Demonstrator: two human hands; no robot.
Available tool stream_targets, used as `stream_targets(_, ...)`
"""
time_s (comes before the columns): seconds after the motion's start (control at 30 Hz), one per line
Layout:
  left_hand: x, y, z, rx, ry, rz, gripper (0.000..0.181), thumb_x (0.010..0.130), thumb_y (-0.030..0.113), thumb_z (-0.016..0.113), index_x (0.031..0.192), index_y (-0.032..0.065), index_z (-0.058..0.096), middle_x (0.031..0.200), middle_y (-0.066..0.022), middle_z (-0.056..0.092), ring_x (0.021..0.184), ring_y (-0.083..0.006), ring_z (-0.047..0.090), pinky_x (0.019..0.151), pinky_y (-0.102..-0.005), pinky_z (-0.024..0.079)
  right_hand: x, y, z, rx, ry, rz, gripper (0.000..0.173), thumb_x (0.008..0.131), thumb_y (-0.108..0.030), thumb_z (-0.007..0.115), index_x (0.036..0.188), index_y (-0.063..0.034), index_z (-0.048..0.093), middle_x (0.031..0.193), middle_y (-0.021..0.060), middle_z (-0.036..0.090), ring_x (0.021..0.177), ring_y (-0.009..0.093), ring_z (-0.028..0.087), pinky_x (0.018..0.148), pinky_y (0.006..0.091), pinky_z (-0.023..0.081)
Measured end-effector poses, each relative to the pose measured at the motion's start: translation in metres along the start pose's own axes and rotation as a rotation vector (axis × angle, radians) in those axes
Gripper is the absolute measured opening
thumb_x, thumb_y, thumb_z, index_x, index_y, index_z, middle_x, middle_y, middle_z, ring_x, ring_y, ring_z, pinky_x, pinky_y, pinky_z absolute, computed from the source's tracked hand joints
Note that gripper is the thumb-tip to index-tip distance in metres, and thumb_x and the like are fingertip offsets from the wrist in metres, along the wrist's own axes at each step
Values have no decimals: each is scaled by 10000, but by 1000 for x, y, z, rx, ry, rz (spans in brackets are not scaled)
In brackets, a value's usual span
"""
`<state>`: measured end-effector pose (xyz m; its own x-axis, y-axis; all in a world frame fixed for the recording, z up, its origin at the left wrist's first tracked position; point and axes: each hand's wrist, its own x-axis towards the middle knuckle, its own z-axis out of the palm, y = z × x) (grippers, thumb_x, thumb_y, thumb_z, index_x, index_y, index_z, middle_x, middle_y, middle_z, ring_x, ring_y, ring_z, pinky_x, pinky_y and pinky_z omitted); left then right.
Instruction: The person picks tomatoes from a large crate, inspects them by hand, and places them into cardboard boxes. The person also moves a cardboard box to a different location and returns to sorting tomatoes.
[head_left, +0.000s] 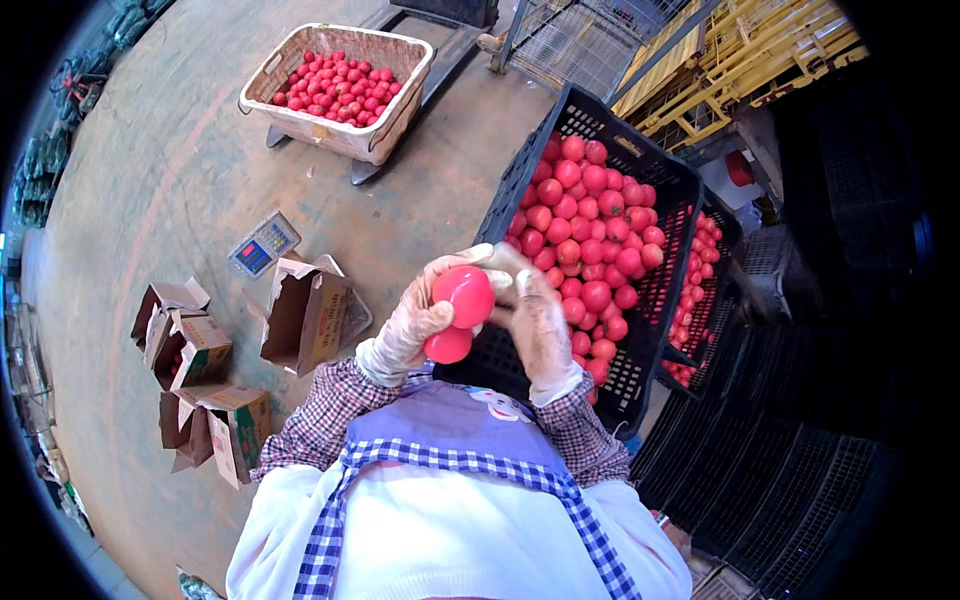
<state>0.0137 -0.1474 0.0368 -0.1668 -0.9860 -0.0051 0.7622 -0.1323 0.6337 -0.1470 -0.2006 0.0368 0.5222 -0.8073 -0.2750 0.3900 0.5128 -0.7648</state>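
Note:
My left hand (409, 322), in a stained pale glove, holds a glossy pinkish-red tomato (463, 295). A second tomato (448, 346) sits just below it, against the same hand. Close by on the right is my right hand (536, 326), gloved too and blurred at the fingers, with nothing visible in it. Whether its fingertips touch the upper tomato is hard to make out. Both hands are over the near left side of a black plastic crate (679, 176), which holds many tomatoes (592, 225) heaped towards its far and right sides.
Another crate of tomatoes (694, 277) stands beyond the black one. A pale basket of tomatoes (337, 124) rests on pallet-truck forks (367, 171). On the floor at left are a scale display (264, 244) and open cardboard boxes (307, 319). Yellow metal frames (735, 67) stand at upper right.

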Motion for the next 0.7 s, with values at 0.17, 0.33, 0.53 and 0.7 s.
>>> stream_targets(0.17,5,-5,7,237,15,185,753,753,244,718,1365,50,324,1339,-156,426,1230,-240,426,1076,-380,245,-12,52,-13,550,-71,369,454,869,-372,575,1228,-110,478,1175,66,537,1028,246,546,676,359,494)
stream_targets(0.33,-5,15,16,85,110,104,706,783,165,684,1374,46,317,1347,-133,404,1106,-209,523,813,-282,517,-14,33,-65,210,188,181,424,901,-312,519,1192,-4,500,1184,153,565,932,238,597,702,299,485)
stream_targets(0.53,-9,17,-8,-108,172,5,622,810,168,669,1332,24,364,1287,-146,461,1021,-234,577,772,-276,547,-35,63,-159,-444,713,5,403,849,-287,617,1166,-63,507,1072,66,559,1026,216,520,902,416,418)
stream_targets(0.7,-21,2,-44,-266,197,-16,549,847,177,624,1309,4,384,1284,-195,461,987,-276,600,729,-293,569,65,-6,-41,292,65,-122,502,903,-288,551,1321,-50,408,1378,140,379,1244,265,393,1045,412,302)
